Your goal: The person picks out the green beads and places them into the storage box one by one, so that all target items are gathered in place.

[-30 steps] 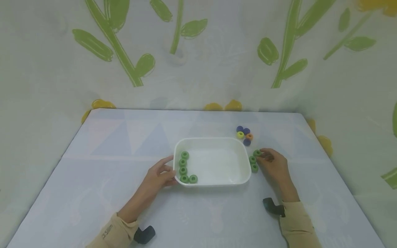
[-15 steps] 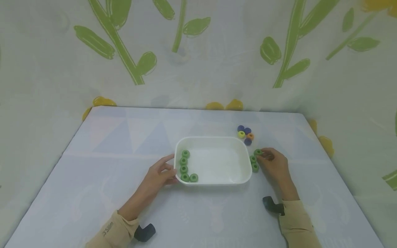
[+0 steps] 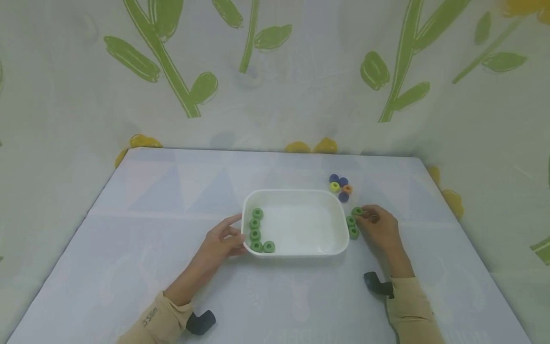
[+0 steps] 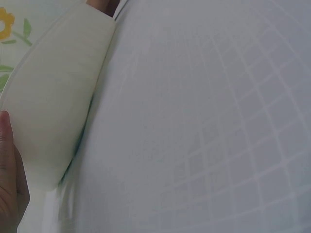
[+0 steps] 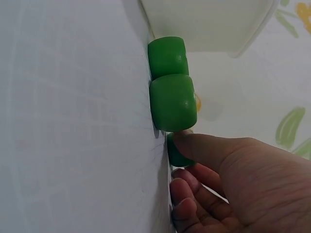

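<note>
In the head view, a white plastic tray [image 3: 301, 255] stands mid-table, with several green beads [image 3: 255, 234] along its left side and near-left corner. My left hand [image 3: 221, 241] holds the tray's left end, thumb by the rim; in the left wrist view part of this hand [image 4: 8, 179] lies against the outer wall. Just off the tray's right end, my right hand [image 3: 380, 227] pinches a green bead [image 3: 356, 211] between thumb and fingers, at the table surface. Two more green beads [image 5: 173, 103] sit beside it, close to the tray.
Behind the tray's right corner lies a small cluster of beads: dark blue ones [image 3: 343, 196], a yellow one [image 3: 334, 187] and an orange one [image 3: 347, 189]. A pale patterned cloth covers the table [image 3: 279, 296]. A leaf-printed backdrop [image 3: 309, 95] rises behind the table.
The head view has shifted slightly. Both hands, the tray and the beads keep their places.
</note>
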Tool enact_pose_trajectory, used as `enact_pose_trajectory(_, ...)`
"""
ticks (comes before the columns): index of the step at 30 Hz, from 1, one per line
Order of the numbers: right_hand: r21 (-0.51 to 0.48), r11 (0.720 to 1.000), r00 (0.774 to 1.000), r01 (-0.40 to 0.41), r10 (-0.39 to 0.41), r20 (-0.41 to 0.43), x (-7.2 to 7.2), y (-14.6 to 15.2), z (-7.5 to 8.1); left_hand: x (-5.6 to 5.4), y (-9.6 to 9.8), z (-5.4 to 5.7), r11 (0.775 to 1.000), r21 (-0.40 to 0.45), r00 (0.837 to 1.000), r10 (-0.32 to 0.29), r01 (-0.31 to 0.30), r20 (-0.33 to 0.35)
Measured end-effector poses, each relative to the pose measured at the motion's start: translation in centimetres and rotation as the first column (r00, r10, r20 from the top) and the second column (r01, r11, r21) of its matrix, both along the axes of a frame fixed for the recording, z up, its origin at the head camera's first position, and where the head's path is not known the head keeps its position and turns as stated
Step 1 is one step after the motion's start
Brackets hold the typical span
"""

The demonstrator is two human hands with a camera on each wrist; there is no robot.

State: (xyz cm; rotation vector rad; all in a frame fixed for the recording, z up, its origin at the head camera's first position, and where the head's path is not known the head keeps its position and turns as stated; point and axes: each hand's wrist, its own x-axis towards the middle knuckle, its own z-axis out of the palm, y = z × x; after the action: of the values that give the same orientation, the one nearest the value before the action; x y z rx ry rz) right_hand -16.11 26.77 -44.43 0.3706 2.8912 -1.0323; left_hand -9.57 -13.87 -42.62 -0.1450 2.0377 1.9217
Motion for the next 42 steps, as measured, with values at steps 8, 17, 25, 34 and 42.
enact_pose_trajectory(8, -0.02, 1.0, 0.999, 0.015, -0.015, -0.035, 0.3, 0.2, 0.2, 0.0, 0.0, -0.1, 1.0, 0.008, 1.0, -0.003, 0.003, 0.002)
enact_pose_trajectory(17, 0.038, 0.999, 0.986, -0.008, 0.014, -0.165, 0.6, -0.4, 2.3, 0.0, 0.0, -0.1, 1.0, 0.004, 1.0, -0.006, 0.006, -0.001)
enact_pose_trajectory(25, 0.017, 0.997, 0.939, -0.079, 0.08, -0.334, 1.4, -3.3, 4.9, -0.1, -0.1, 0.0, 1.0, 0.012, 1.0, -0.009, 0.009, -0.002)
enact_pose_trajectory(34, -0.002, 0.965, 0.886, -0.263, 0.241, -0.396, 1.7, -7.1, 5.5, -0.2, -0.1, -0.1, 1.0, 0.01, 1.0, -0.013, 0.013, 0.003)
enact_pose_trajectory(42, -0.007, 0.907, 0.849, -0.421, 0.392, -0.354, 1.4, -10.0, 4.0, -0.1, -0.1, -0.1, 1.0, 0.011, 1.0, -0.009, 0.009, 0.009)
